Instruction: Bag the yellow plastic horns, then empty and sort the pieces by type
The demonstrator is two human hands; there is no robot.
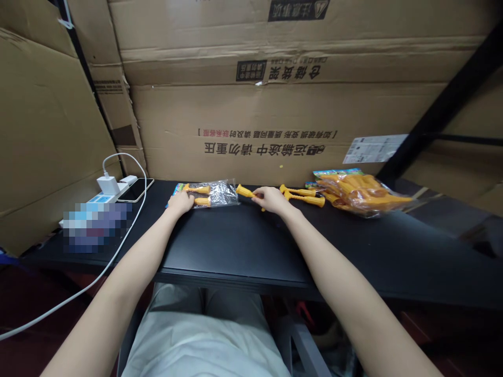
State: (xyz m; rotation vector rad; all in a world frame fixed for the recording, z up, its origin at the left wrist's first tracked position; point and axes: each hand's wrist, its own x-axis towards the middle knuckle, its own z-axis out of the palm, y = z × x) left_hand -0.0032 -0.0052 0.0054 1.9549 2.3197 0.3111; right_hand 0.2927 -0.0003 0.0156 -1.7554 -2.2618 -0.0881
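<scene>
My left hand (pixel 181 203) is closed on the header end of a clear plastic bag (pixel 225 192), which lies flat on the black table. Inside that bag are two orange toy hammers (pixel 203 201). Between the fingers of my right hand (pixel 274 199) is another orange plastic toy hammer (pixel 245 191); its ribbed handle points left toward the bag's end, and its head is mostly hidden by the hand. Just right of this hand, two loose toy hammers (pixel 305 196) lie with their heads toward it.
At the right sits a pile of bagged orange toys (pixel 359 192). On the left are a phone (pixel 135 190), a power strip with a white charger (pixel 108 184), and a white cable (pixel 129 230) hanging over the table edge. A cardboard wall (pixel 251 115) stands behind the black table (pixel 236 246).
</scene>
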